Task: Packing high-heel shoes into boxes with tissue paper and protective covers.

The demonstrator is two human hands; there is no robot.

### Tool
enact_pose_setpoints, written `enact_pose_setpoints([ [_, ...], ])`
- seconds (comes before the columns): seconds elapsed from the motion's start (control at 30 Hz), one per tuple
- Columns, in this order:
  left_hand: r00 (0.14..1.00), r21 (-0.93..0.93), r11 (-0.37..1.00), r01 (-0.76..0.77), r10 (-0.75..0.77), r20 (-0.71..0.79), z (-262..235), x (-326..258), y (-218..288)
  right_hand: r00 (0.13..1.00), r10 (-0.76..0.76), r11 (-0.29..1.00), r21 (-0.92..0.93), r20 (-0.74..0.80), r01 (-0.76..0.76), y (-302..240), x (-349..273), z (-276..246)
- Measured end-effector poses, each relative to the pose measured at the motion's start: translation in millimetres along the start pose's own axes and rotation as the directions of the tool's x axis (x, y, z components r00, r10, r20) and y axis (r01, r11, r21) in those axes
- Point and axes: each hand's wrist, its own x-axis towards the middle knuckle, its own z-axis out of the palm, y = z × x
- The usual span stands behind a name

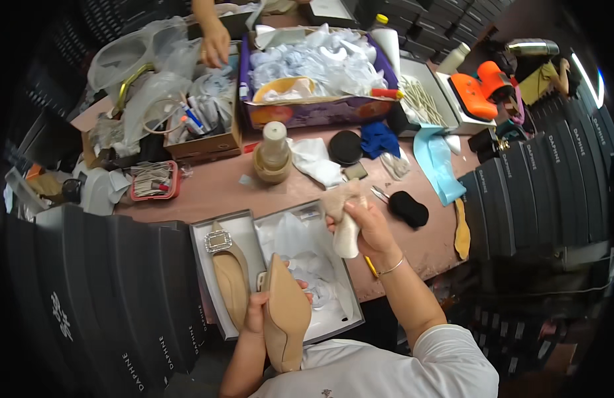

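Left hand [256, 312] is clamped round the heel end of a beige pointed shoe [285, 318], sole turned up, toe aimed back at the person, hanging just off the table's near edge over the open shoebox [350, 302]. Right hand [368, 222] is closed on a bunched pale cloth [345, 229], held above the box's right side, clear of the shoe. Judgement: this looks like a wipe-down, so keep the shoe gripped by the heel, stroke heel-to-toe with a clean fold of cloth, light pressure, as the upper looks matte and would likely mark easily. Second shoe [229, 268] lies in the left half of the box, same beige, with a square glittery buckle [218, 241] at the toe; avoid snagging the cloth on one like it. White tissue [300, 249] crumpled in the right half. On the brown table [214, 192]: squat bottle [274, 149] near the middle, round black tin [345, 147], fuzzy black pad [408, 209] toward the right edge. Another person's hand [215, 43] works at the far edge.
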Motion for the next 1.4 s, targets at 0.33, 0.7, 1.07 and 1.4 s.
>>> enact_pose_setpoints([
  [0.33,1.0,-0.014,1.0,-0.008,0.008,-0.021,-3,2,-15,0.87,-0.425,0.5,-0.737,0.25,0.455,-35,63,27],
  [0.7,0.992,-0.118,0.991,-0.059,0.071,0.101,-28,3,-25,0.667,-0.436,-0.235,-0.792,0.604,0.563,1,155,42],
  [1.07,0.969,-0.044,0.969,-0.242,0.239,-0.066,-3,-19,-29,0.515,-0.854,0.345,-0.661,0.074,0.667,-40,101,7],
  [1.4,0.974,-0.006,0.974,-0.226,0.226,-0.031,-10,-11,-25,0.522,-0.816,0.133,-0.798,0.248,0.587,-22,87,38],
])
